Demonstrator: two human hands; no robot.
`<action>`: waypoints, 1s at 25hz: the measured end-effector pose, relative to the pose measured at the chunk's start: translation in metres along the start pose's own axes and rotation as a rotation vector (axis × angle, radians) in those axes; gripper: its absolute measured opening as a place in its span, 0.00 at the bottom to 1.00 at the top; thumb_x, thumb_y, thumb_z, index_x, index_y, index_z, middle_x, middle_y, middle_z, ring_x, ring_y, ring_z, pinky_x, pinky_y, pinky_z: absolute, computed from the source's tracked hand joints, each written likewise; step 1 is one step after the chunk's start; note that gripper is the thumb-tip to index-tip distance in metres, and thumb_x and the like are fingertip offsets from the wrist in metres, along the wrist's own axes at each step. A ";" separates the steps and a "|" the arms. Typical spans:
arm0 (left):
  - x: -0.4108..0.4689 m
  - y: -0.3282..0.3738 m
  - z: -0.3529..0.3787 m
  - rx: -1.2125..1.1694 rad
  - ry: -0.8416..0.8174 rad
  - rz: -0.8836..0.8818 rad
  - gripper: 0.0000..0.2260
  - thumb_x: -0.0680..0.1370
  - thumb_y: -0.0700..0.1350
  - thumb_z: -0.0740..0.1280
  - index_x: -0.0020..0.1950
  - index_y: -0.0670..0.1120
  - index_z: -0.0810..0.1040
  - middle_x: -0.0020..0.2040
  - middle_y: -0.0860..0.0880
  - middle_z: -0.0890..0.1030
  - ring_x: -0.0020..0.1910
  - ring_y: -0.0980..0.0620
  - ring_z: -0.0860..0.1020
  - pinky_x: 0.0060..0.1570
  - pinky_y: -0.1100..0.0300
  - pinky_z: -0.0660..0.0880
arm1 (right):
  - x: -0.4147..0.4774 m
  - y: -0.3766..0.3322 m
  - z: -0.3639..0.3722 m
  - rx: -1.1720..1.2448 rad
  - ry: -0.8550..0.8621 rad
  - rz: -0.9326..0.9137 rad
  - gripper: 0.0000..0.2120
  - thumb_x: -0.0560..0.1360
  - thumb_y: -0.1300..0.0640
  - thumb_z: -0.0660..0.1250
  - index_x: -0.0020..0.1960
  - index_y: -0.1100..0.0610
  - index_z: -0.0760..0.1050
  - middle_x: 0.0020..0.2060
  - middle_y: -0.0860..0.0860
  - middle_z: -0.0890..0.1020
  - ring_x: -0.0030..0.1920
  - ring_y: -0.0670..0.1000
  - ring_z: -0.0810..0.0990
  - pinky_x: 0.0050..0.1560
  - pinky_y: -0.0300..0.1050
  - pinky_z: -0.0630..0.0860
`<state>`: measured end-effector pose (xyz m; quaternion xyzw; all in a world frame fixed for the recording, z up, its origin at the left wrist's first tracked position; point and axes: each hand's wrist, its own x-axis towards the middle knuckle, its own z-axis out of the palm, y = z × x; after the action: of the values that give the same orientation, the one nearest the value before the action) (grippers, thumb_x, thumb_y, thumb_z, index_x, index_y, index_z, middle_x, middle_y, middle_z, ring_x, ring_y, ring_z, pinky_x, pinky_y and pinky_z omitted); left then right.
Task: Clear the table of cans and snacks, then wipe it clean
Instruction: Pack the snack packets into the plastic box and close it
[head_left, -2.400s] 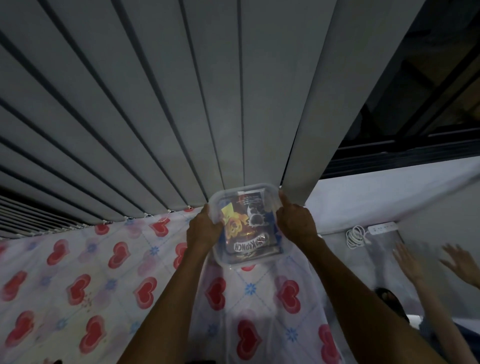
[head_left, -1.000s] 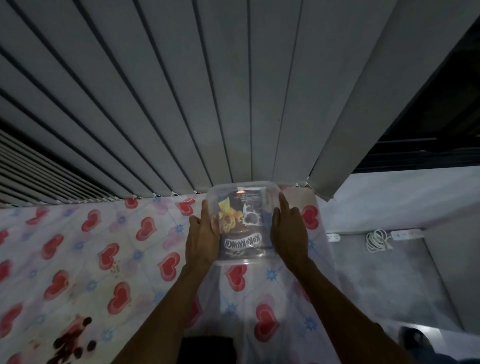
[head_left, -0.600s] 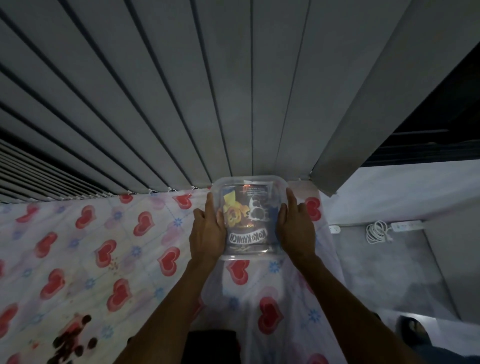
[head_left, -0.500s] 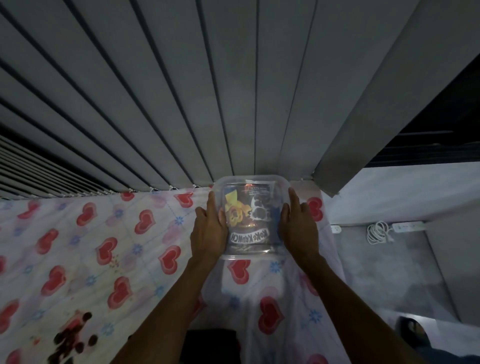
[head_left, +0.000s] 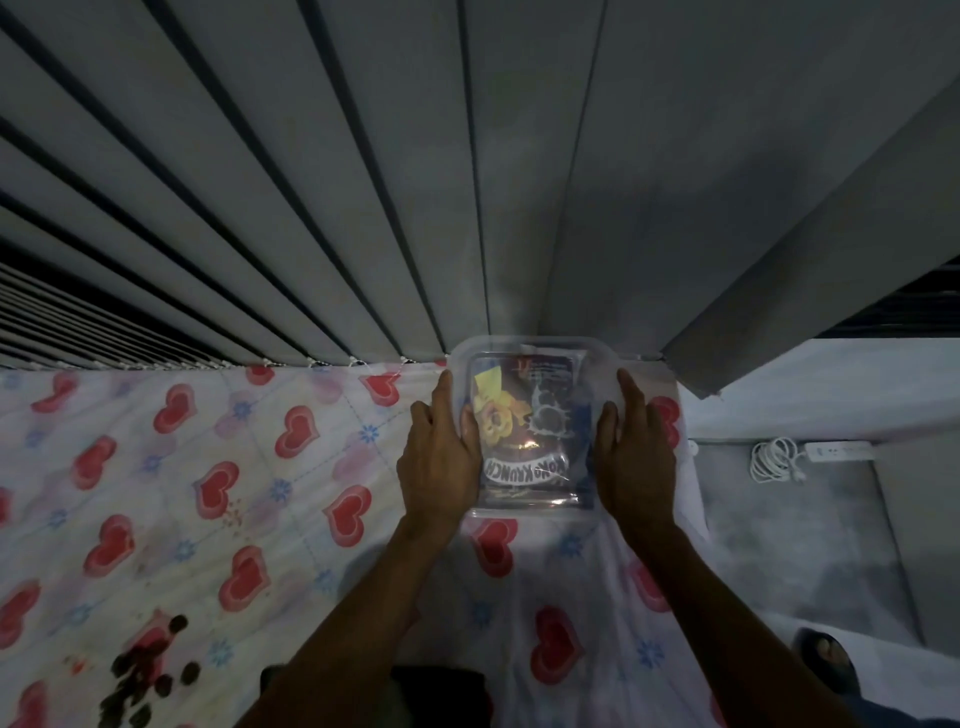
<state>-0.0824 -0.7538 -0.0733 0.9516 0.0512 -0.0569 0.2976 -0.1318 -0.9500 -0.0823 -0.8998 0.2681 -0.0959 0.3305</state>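
Note:
A clear plastic container (head_left: 532, 351) with a dark snack packet (head_left: 535, 441) inside rests on the heart-patterned tablecloth (head_left: 182, 467), at the table's far right corner against the blinds. My left hand (head_left: 439, 457) lies flat against its left side. My right hand (head_left: 636, 457) presses its right side. Both hands hold the container between them.
Grey vertical blinds (head_left: 363, 182) rise right behind the table. Dark round snack pieces (head_left: 148, 680) and a stain lie at the near left of the cloth. On the floor to the right are a coiled white cable (head_left: 774, 460) and a power strip (head_left: 839, 449).
The container came down from a tilted hold onto the cloth and slid a little toward the blinds. Another person's raised hands at the right are out of view now.

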 end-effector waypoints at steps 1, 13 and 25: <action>0.001 -0.001 0.001 0.007 0.003 -0.007 0.26 0.84 0.61 0.52 0.81 0.56 0.57 0.61 0.47 0.74 0.56 0.48 0.78 0.48 0.54 0.76 | 0.001 0.002 0.001 0.005 0.003 -0.002 0.23 0.84 0.46 0.53 0.78 0.47 0.60 0.50 0.49 0.74 0.36 0.42 0.74 0.30 0.34 0.69; -0.004 -0.005 0.000 0.154 0.008 0.032 0.25 0.84 0.60 0.49 0.81 0.56 0.55 0.58 0.42 0.76 0.55 0.40 0.79 0.51 0.44 0.79 | -0.003 -0.006 -0.008 -0.218 -0.004 -0.023 0.23 0.84 0.44 0.49 0.78 0.48 0.58 0.46 0.53 0.76 0.39 0.52 0.78 0.36 0.45 0.76; -0.095 -0.072 -0.133 0.458 0.114 0.220 0.27 0.84 0.62 0.52 0.73 0.46 0.71 0.61 0.41 0.81 0.59 0.41 0.79 0.58 0.45 0.73 | -0.133 -0.107 -0.030 -0.461 0.059 -0.386 0.19 0.81 0.47 0.60 0.65 0.59 0.73 0.53 0.60 0.81 0.50 0.59 0.80 0.49 0.52 0.79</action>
<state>-0.1757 -0.6247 0.0077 0.9957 -0.0502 0.0195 0.0757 -0.2086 -0.8254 0.0098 -0.9823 0.1162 -0.1198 0.0850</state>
